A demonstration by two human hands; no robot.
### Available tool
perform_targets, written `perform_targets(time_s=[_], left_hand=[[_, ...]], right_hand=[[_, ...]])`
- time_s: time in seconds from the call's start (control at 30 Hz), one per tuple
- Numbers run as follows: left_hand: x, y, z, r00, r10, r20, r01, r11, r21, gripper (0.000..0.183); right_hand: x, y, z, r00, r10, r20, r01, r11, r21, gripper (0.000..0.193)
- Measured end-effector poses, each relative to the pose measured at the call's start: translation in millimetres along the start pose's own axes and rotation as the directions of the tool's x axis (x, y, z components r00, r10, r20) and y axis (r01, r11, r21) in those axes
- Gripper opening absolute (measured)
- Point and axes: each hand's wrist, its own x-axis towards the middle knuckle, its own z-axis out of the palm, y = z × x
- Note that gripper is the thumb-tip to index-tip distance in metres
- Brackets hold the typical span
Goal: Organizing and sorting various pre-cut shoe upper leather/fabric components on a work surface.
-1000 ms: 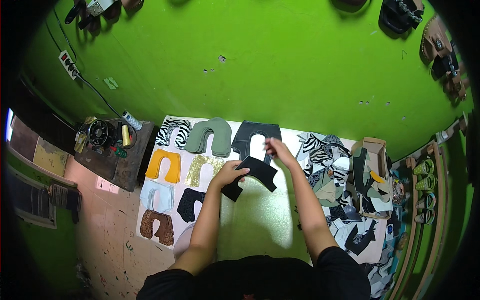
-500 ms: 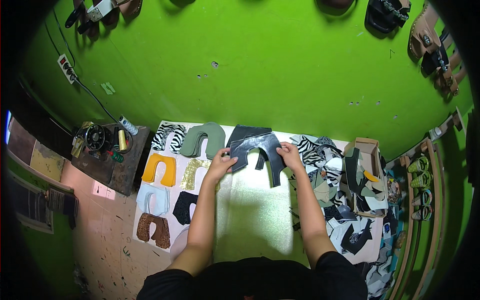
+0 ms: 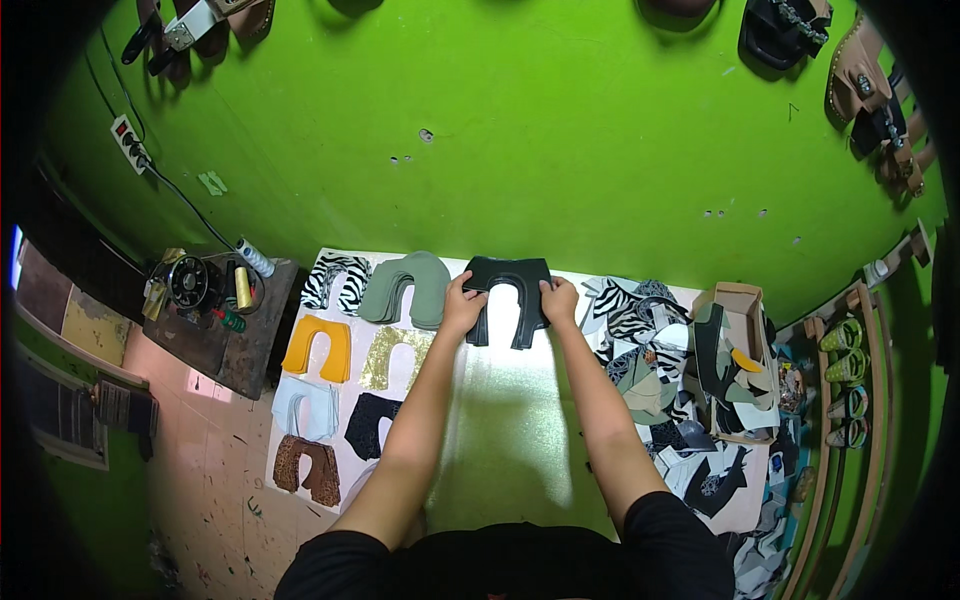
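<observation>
A stack of black U-shaped leather pieces (image 3: 508,270), cut like shoe uppers, lies at the far edge of the white worktable (image 3: 505,430), its opening facing me. My left hand (image 3: 463,305) pinches the stack's left edge between thumb and fingers. On the opposite edge my right hand (image 3: 560,303) is closed in the same way. Just left of the stack lies a pile of olive-green U-shaped pieces (image 3: 385,290). A gold glitter piece (image 3: 380,360) and a black textured one (image 3: 365,425) are near my left forearm, which partly covers both.
Zebra-print (image 3: 322,282), yellow (image 3: 305,350), pale blue (image 3: 300,405) and brown leopard-print pieces (image 3: 300,465) line the table's left side. Mixed scraps (image 3: 645,340) and a cardboard box (image 3: 740,292) crowd the right. A dark side table (image 3: 220,345) stands at left; a green wall (image 3: 560,150) rises behind.
Both hands have moved away from me and slightly closer together. The black leather piece they held up, tilted, now lies lined up on the other black pieces at the far edge.
</observation>
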Motion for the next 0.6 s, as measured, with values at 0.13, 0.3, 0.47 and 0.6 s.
perform_targets(time_s=[0.13, 0.3, 0.47, 0.6], left_hand=[[-4, -2, -1, 1.000, 0.008, -0.025, -0.004, 0.987, 0.161, 0.060], [-26, 15, 6, 0.992, 0.116, -0.043, -0.081, 0.874, 0.480, 0.062], [-65, 39, 18, 0.990, 0.039, 0.133, -0.094, 0.892, 0.441, 0.056], [-103, 35, 33, 0.940, 0.000, 0.341, -0.131, 0.923, 0.363, 0.050]], right_hand=[[-16, -11, -1, 0.999, 0.005, 0.038, 0.011, 0.907, -0.422, 0.045], [-33, -10, -9, 0.999, -0.047, -0.010, 0.039, 0.914, -0.403, 0.047], [-76, 4, -24, 0.969, -0.245, -0.039, 0.228, 0.942, -0.244, 0.036], [-129, 18, -51, 0.946, -0.323, 0.033, 0.324, 0.934, -0.148, 0.030]])
